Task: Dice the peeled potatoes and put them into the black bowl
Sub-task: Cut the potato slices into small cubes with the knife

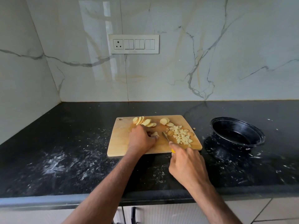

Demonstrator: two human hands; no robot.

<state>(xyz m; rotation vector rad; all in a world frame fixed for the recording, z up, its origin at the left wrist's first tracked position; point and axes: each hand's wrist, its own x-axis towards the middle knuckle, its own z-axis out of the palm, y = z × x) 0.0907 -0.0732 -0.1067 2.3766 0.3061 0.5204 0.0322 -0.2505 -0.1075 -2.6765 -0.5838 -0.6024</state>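
Observation:
A wooden cutting board (119,143) lies on the black counter. Potato slices (144,122) fan along its far edge, with more slices (165,121) beside them. A pile of diced potato (182,136) covers the board's right part. My left hand (141,139) holds down a few potato pieces (155,134) at the board's middle, fingers curled over them. My right hand (186,160) grips a knife with a yellow handle (173,150); its blade (165,136) points away between the held pieces and the dice. The black bowl (260,135) stands to the board's right, with nothing visible inside.
The black granite counter (72,135) is dusted with white specks and smears, thickest at the front left. One potato bit (194,128) lies just off the board's right edge. A marble wall with a switch panel (134,44) rises behind. Cabinet doors show below the counter edge.

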